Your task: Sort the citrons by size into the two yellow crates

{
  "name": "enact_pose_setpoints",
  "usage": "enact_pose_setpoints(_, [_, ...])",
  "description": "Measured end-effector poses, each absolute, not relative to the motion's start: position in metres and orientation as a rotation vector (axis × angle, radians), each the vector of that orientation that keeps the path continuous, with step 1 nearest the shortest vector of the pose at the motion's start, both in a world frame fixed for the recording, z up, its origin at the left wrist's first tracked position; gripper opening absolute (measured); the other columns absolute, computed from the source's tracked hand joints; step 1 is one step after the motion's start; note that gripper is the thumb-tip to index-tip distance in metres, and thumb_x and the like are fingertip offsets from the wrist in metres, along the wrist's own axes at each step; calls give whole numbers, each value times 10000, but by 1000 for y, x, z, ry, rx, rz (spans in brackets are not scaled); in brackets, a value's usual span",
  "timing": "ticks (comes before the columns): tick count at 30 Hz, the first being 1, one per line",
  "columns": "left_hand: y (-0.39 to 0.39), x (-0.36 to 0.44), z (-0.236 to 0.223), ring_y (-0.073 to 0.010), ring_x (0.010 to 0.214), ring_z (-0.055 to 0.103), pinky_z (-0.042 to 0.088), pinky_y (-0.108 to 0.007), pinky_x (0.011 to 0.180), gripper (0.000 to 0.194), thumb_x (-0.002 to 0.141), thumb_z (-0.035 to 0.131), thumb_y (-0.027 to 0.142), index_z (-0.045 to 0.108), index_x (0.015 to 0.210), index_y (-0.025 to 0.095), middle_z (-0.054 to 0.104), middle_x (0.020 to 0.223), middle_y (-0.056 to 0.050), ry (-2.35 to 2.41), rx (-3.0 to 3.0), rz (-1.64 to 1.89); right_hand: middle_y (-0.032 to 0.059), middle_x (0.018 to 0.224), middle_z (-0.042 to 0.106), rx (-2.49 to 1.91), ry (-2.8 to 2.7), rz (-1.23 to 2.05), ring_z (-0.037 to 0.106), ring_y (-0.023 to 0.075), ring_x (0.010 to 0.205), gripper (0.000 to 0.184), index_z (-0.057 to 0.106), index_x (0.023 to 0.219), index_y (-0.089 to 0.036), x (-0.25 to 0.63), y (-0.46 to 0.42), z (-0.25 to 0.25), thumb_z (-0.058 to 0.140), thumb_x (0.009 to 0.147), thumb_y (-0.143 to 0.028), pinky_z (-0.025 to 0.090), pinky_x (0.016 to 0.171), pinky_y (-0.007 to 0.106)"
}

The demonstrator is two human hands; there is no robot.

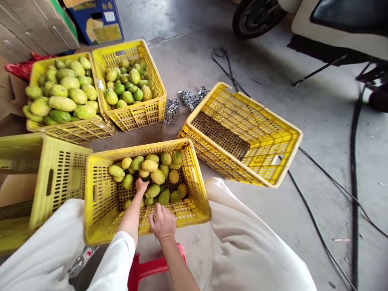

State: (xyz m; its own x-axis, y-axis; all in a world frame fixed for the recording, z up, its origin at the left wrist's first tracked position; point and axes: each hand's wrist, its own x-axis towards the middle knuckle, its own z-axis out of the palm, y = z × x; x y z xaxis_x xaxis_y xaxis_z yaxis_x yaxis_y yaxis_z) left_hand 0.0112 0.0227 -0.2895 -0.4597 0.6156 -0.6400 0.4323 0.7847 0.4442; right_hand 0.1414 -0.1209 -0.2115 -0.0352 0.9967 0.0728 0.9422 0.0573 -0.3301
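In front of me, between my knees, stands a yellow plastic crate [103,237] partly filled with oval, yellow-green, faintly ribbed fruit [158,177]. My left hand [142,184] reaches down among them, its fingers closed at a dark green fruit [146,178]; the fingertips are partly hidden. Above the crate's near rim is my right hand [163,221], empty, with fingers loosely bent and the thumb apart.
Two yellow crates of similar fruit [63,103] stand at the far left. To the right is a tilted crate [273,145] without fruit; another crate [63,173] lies at left. Cables [354,161], a parked scooter [339,28] and a red stool [151,266] are around.
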Motion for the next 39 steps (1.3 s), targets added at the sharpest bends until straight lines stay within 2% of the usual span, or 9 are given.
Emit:
enact_pose_setpoints(5, [25, 9, -291, -353, 1269, 693, 572, -471, 1059, 319, 890, 873, 289, 705, 1117, 142, 742, 1219, -135, 2121, 787, 167, 12, 727, 703, -1949, -2081, 287, 668, 191, 673, 27, 641, 889, -240, 143, -120, -211, 617, 899, -246, 373, 654, 339])
enact_pose_setpoints(9, [32, -12, -276, -288, 1217, 708, 638, -509, 993, 451, 1037, 732, 426, 665, 1426, 208, 674, 1438, -128, 2096, 806, 104, 22, 735, 700, -1998, -2053, 287, 675, 200, 704, 67, 648, 885, -237, 139, -122, -220, 602, 928, -261, 373, 680, 342])
enact_pose_setpoints(11, [35, -33, -259, -281, 1195, 715, 640, -492, 990, 425, 1030, 742, 405, 685, 1392, 189, 693, 1409, -129, 2065, 853, 123, 28, 721, 689, -2023, -2025, 276, 669, 203, 703, 97, 640, 854, -236, 137, -122, -223, 596, 936, -267, 366, 682, 343])
enact_pose_setpoints(16, [23, -85, -220, -254, 1142, 742, 596, -366, 1065, 177, 923, 826, 198, 773, 1082, 141, 788, 1128, -81, 2014, 984, 192, 31, 714, 704, -1991, -2052, 283, 662, 189, 683, 135, 640, 837, -232, 140, -118, -220, 589, 956, -269, 336, 648, 329])
enact_pose_setpoints(21, [5, -75, -240, -285, 1199, 713, 637, -510, 1000, 438, 1035, 735, 411, 674, 1404, 182, 690, 1408, -134, 1987, 965, 124, 40, 724, 724, -2026, -2048, 286, 674, 197, 685, 136, 633, 833, -235, 142, -117, -216, 586, 956, -269, 327, 644, 330])
enact_pose_setpoints(27, [17, -11, -291, -285, 1213, 708, 638, -513, 1000, 464, 1037, 731, 425, 659, 1437, 200, 674, 1437, -130, 2039, 934, 49, 20, 692, 691, -1981, -2083, 248, 650, 187, 663, 150, 613, 822, -243, 145, -121, -212, 568, 964, -256, 330, 651, 333])
enact_pose_setpoints(31, [25, 13, -300, -402, 1314, 671, 543, -579, 1077, 338, 949, 816, 307, 683, 1199, 120, 726, 1317, -193, 2119, 862, 68, 12, 708, 682, -1936, -2133, 284, 637, 178, 669, 122, 608, 835, -244, 149, -124, -209, 580, 953, -254, 341, 659, 330])
enact_pose_setpoints(33, [25, 17, -299, -473, 1353, 644, 473, -627, 1107, 271, 887, 838, 269, 631, 1018, 154, 755, 1218, -216, 2154, 829, 107, 12, 717, 681, -1929, -2154, 308, 634, 177, 677, 115, 604, 837, -245, 151, -126, -208, 587, 950, -257, 350, 669, 327])
enact_pose_setpoints(39, [17, 12, -276, -473, 1387, 651, 449, -628, 1164, 369, 688, 871, 248, 595, 933, 228, 789, 1175, -192, 2183, 854, 158, 19, 710, 674, -1969, -2123, 323, 635, 188, 685, 137, 598, 805, -249, 148, -127, -214, 583, 941, -254, 358, 680, 335])
